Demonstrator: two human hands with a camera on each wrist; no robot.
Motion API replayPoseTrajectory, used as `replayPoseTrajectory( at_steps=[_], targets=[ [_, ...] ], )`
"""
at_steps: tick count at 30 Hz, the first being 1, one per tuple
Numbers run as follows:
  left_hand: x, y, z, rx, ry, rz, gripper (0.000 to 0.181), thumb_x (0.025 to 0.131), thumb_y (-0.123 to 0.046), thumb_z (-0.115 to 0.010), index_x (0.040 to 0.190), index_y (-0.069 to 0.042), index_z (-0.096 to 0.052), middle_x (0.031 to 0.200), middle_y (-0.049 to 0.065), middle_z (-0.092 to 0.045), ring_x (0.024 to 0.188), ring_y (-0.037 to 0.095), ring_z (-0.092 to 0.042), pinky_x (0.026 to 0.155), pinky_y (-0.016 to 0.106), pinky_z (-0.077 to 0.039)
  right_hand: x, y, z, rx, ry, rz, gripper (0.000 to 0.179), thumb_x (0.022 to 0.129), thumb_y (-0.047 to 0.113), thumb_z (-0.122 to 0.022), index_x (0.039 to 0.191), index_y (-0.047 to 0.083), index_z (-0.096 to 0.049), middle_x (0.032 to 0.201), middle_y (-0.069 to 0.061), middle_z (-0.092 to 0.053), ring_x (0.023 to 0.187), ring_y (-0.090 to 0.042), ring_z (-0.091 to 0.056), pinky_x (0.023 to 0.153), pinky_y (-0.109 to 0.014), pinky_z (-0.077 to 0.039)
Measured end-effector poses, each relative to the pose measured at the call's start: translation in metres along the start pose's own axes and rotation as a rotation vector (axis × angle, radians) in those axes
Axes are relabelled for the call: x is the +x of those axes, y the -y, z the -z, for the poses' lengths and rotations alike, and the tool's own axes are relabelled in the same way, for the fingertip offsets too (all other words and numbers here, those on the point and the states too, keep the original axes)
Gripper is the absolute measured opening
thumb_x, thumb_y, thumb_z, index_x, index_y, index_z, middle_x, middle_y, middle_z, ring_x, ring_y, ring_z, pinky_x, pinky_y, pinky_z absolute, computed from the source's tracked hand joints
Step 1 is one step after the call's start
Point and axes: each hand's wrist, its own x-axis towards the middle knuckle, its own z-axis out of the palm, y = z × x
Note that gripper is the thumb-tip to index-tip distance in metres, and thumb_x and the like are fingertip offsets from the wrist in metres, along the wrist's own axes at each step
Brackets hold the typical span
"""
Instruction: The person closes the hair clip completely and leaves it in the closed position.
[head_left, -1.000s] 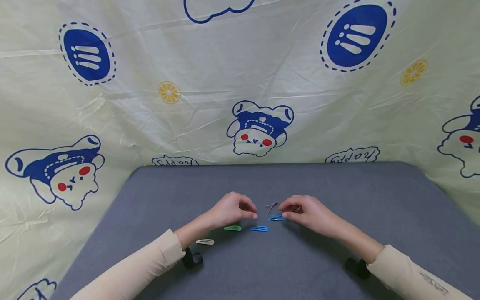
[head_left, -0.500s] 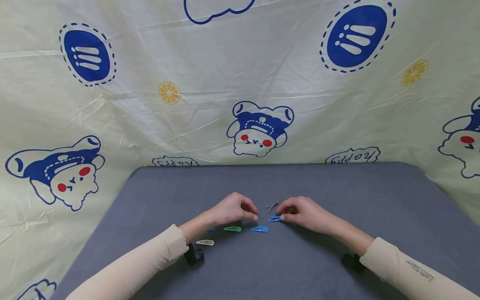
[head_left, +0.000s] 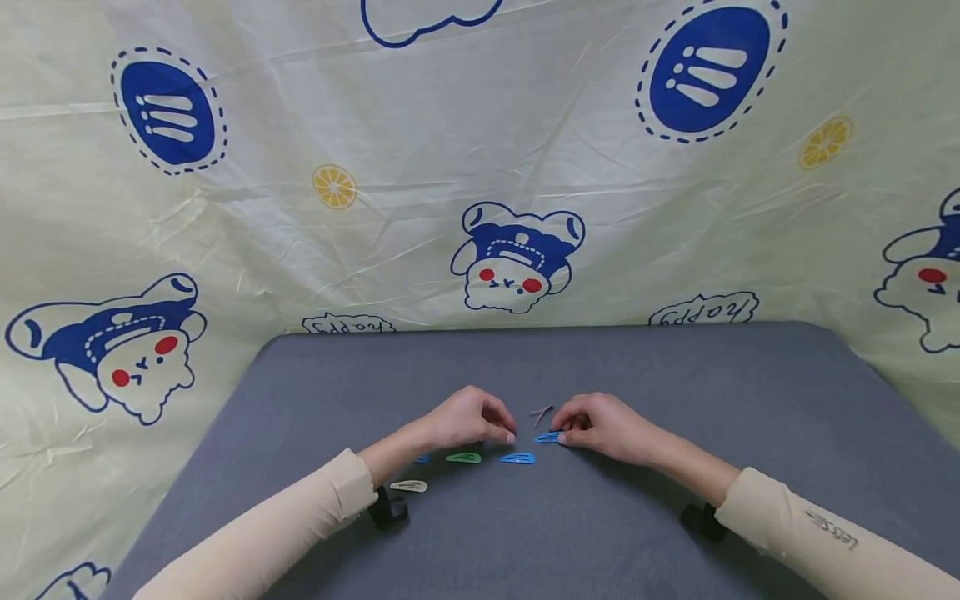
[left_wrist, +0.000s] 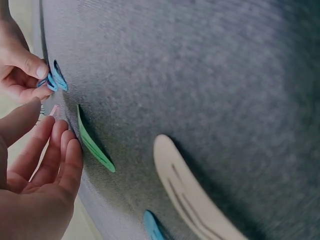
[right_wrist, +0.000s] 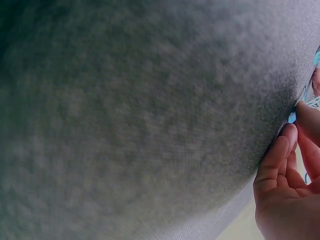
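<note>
My right hand [head_left: 607,427] pinches the end of a blue snap hair clip [head_left: 547,437] between thumb and fingers, low over the table. In the right wrist view the clip [right_wrist: 292,117] shows only in part past the thumb. My left hand [head_left: 467,417] hovers with loosely curled fingers and nothing visible between them. Below its fingertips lie another blue hair clip [head_left: 517,458] and a green hair clip [head_left: 463,458]. A beige hair clip [head_left: 409,486] rests near the left wrist. One more blue hair clip [left_wrist: 154,227], mostly hidden by the left forearm in the head view, lies beside it.
Thin pinkish crossed strips [head_left: 542,412] lie between the hands, slightly farther back; their kind is unclear. The grey cloth-covered table [head_left: 585,533] extends around everything. A printed curtain [head_left: 420,250] hangs behind its far edge.
My right hand has moved slightly left and now covers more of the blue hair clip's right end. The left forearm shifted a little right, uncovering the tip of a blue hair clip.
</note>
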Motion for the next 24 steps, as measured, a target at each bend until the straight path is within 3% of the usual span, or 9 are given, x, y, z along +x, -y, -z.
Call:
replayPoseTrajectory(
  at_steps=[8, 24],
  targets=[
    [-0.001, 0.002, 0.000, -0.005, -0.013, 0.000, 0.013, 0.087, -0.010, -0.074, 0.099, -0.005, -0.075, 0.085, -0.004, -0.069, 0.076, 0.011, -0.059, 0.068, 0.022, -0.048, -0.002, 0.004, -0.006, -0.031, -0.043, 0.001, 0.008, 0.088, 0.010, -0.073, 0.092, 0.017, -0.071, 0.083, 0.009, -0.057, 0.073, -0.011, -0.052, 0.064, -0.027, -0.045],
    [-0.007, 0.005, 0.001, 0.001, -0.041, -0.018, 0.015, 0.087, -0.012, -0.075, 0.100, -0.005, -0.075, 0.088, -0.003, -0.069, 0.080, 0.013, -0.060, 0.070, 0.024, -0.049, -0.004, 0.013, -0.008, -0.045, -0.047, 0.004, 0.007, 0.089, 0.011, -0.073, 0.085, 0.015, -0.069, 0.075, 0.010, -0.060, 0.069, -0.007, -0.054, 0.062, -0.026, -0.045]
  ],
)
